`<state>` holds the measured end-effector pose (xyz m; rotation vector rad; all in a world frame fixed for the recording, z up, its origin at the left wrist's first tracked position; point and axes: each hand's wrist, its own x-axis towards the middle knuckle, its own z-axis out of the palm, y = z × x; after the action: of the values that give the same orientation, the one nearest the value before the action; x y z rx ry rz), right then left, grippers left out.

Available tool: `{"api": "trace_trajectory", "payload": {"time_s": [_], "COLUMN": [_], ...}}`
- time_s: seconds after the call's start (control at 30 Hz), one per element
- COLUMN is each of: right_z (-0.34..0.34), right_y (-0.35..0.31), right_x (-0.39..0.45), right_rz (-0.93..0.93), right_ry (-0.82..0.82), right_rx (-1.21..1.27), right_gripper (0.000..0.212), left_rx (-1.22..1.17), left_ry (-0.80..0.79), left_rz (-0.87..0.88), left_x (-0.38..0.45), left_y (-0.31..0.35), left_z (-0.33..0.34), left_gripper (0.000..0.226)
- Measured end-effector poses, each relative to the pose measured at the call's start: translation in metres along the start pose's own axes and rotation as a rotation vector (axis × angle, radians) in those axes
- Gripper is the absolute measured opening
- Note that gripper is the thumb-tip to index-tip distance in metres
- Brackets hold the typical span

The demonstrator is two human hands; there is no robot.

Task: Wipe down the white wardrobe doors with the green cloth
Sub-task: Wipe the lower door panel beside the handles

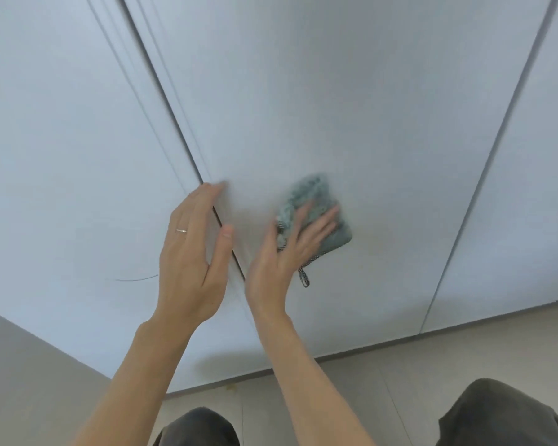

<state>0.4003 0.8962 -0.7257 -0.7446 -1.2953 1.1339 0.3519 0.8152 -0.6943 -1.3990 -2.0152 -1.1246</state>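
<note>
A folded green cloth (pixel 316 210) lies flat against the middle white wardrobe door (pixel 335 107), low down, with a checked hanging loop dangling from its lower corner. My right hand (pixel 287 252) presses the cloth onto the door with straight, spread fingers. My left hand (pixel 194 249) rests with straight fingers on the left edge of that same door, at the dark gap beside the left door (pixel 62 156); its thumb lies on the door's front face. A ring shows on one left finger. The cloth's upper part is blurred.
A third white door (pixel 529 204) stands to the right, past a thin seam. Beige floor tiles (pixel 384 381) run along the wardrobe's base. My knees in dark trousers (pixel 496 416) are at the bottom. A grey wall surface (pixel 20 375) sits at the lower left.
</note>
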Motion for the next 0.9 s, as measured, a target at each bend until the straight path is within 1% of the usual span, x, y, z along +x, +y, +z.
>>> {"api": "trace_trajectory", "payload": {"time_s": [0.07,0.1,0.17,0.23,0.3,0.33,0.43,0.5,0.57,0.63,0.73,0.83,0.9], "right_z": [0.0,0.002,0.0,-0.003,-0.015,-0.023,-0.05,-0.056,-0.053,-0.048,-0.071,-0.11,-0.121], "right_y": [0.007,0.005,-0.005,-0.007,0.008,0.022,0.064,0.064,0.035,-0.002,-0.029,-0.017,0.001], "right_x": [0.01,0.019,0.036,0.052,0.064,0.067,0.061,0.063,0.076,0.102,0.159,0.197,0.194], "right_rz": [-0.297,-0.405,-0.64,-0.826,-0.928,-0.962,-0.992,-1.044,-1.123,-1.136,-1.004,-0.746,-0.504], "right_ry": [-0.12,-0.17,-0.253,-0.289,-0.311,-0.315,-0.337,-0.373,-0.404,-0.353,-0.161,0.056,0.184], "right_rx": [-0.321,-0.419,-0.529,-0.629,-0.727,-0.774,-0.935,-0.986,-0.979,-0.9,-0.787,-0.67,-0.487], "right_gripper": [0.07,0.071,0.068,0.065,0.07,0.076,0.095,0.094,0.085,0.078,0.076,0.07,0.067], "left_rx": [-0.024,-0.032,-0.042,-0.045,-0.029,-0.02,0.02,0.047,0.043,0.019,-0.005,-0.001,0.003], "left_ry": [0.015,0.044,0.119,0.158,0.16,0.168,0.148,0.135,0.152,0.19,0.227,0.235,0.231], "left_rz": [-0.002,0.013,0.031,0.016,0.018,0.025,0.065,0.068,0.037,0.001,-0.02,-0.026,-0.026], "left_x": [0.006,0.014,0.024,0.034,0.039,0.041,0.042,0.042,0.041,0.042,0.049,0.052,0.051], "left_y": [0.0,0.002,0.005,0.01,0.012,0.012,0.011,0.009,0.01,0.013,0.022,0.025,0.023], "left_z": [-0.008,-0.011,-0.014,-0.014,-0.012,-0.013,-0.012,-0.011,-0.01,-0.008,0.001,0.007,0.009], "left_gripper": [0.049,0.049,0.049,0.048,0.048,0.048,0.049,0.05,0.049,0.049,0.05,0.05,0.049]}}
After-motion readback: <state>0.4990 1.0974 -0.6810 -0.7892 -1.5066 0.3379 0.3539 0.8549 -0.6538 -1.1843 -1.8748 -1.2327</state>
